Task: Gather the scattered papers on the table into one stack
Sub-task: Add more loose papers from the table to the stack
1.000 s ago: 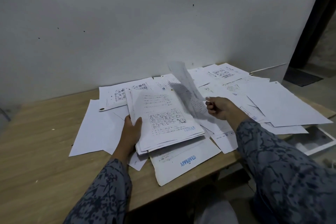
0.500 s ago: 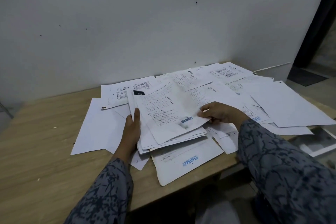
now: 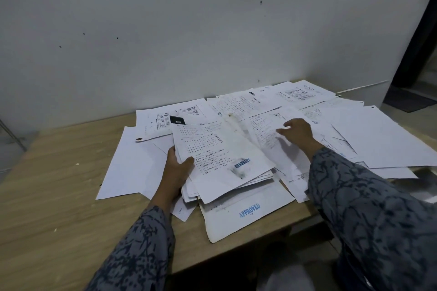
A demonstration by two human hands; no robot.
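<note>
- The step in hand looked like the pick-up of the next loose sheet [image 3: 264, 132], lying just right of the gathered stack [image 3: 224, 160] at the centre of the frame.
- To do it well, I judge the right hand [image 3: 296, 133] should slide that sheet sideways until an edge lifts, then pinch it, rather than claw at it flat against the papers beneath.
- It should go on top with corners roughly matched; the stack was already fanned at its lower right edge, so squaring it soon would help.
- The left hand [image 3: 176, 170] gripped the stack at its left edge, thumb on the top page and the fingers hidden beneath.
- The right hand rested on the loose sheet with its fingers [image 3: 282, 130] spread and lightly curled, touching the paper but pinching nothing that I could see.
- Many scattered papers [image 3: 383, 139] covered the right and upper middle of the frame, more lay at the left, and an "APPROVED" sheet [image 3: 248, 217] lay under the stack near the front edge of the counter [image 3: 59, 184].
</note>
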